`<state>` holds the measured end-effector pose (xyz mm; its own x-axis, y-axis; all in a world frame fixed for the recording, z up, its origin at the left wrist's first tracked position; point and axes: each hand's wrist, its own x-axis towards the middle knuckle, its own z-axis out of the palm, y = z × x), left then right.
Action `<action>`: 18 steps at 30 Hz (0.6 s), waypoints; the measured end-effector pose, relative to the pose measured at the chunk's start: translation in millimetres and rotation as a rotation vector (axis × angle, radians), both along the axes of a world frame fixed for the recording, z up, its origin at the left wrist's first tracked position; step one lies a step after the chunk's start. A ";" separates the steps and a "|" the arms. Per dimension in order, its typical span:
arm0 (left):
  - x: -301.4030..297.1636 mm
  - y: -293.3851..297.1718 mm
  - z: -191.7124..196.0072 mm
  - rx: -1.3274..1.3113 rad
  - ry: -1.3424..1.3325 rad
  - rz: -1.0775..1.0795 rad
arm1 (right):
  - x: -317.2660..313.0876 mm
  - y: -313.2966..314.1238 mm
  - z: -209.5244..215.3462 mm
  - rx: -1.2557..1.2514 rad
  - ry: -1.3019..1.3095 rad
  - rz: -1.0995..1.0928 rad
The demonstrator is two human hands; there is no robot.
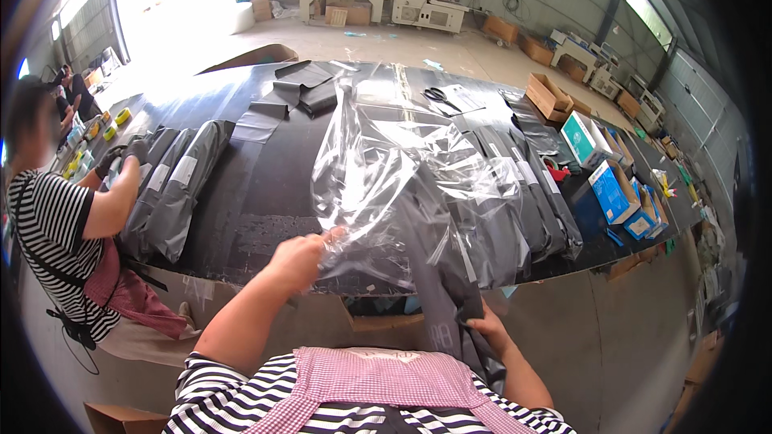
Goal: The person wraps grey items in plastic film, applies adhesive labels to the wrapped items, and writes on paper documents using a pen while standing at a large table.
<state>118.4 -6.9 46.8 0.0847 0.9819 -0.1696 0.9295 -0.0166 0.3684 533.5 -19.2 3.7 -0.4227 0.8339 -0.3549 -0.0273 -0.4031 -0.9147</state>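
A large, crinkled clear plastic bag point(359, 185) spreads over the middle of the dark table in front of me. My left hand point(299, 264) is closed, pinching the bag's near left edge. A long dark grey package point(438, 253) slants from the bag down past the table's front edge towards my body. My right hand point(489, 328) grips the lower end of this package from its right side, with some fingers hidden behind it. The package's upper end lies within or under the clear plastic; I cannot tell which.
Several grey packages point(523, 185) lie to the right, near a blue box point(613, 193) and a green-white box point(585, 141). Black scissors point(440, 98) rest farther back. On the left, a person point(60, 217) in gloves handles more grey packages point(189, 181).
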 end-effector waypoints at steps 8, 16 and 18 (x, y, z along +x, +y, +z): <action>70.9 10.2 35.0 0.264 -0.285 -0.365 | -43.9 30.6 -10.7 -0.020 -0.052 0.128; 63.0 -48.8 -29.2 0.063 -1.123 -0.466 | -91.0 113.8 -18.4 0.152 0.115 0.144; 31.9 -64.1 -29.9 0.233 -1.122 -0.425 | -107.8 132.5 -0.4 0.371 0.028 0.026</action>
<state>150.3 -71.0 16.9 0.3927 0.8376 0.3798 0.0026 -0.4140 0.9103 425.7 113.3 3.4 -0.4506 0.8925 -0.0189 -0.0485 -0.0456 -0.9978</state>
